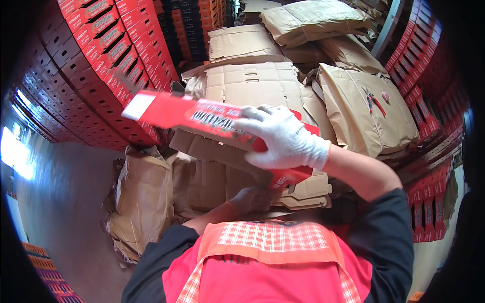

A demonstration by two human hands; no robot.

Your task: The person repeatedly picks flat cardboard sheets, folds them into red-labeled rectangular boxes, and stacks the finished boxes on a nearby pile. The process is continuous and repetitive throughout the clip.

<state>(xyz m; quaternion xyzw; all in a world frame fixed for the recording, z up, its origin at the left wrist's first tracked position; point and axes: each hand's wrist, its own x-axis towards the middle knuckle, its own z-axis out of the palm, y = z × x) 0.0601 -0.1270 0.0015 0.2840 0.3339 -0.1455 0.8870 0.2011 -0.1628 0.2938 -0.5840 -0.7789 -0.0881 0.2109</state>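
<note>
A partly folded cardboard box [177,112], red outside and brown inside, is tilted in front of my chest above a pile of flat cardboard. My right hand [283,136], in a white knitted glove, is closed over its red printed side, thumb below and fingers across the top. Lower down, in shadow, my left hand [251,200], also gloved, is curled at the box's lower brown edge; its fingertips are partly hidden. Beneath the box lie flat brown cardboard sheets [252,88] with slots and cut-out edges.
Tall stacks of red boxes [96,38] rise at the left, with more red boxes [417,108] at the right. Red-handled pliers [375,103] lie on a paper-wrapped bundle [353,118]. Another wrapped bundle [144,197] stands at the left on the grey floor [76,202].
</note>
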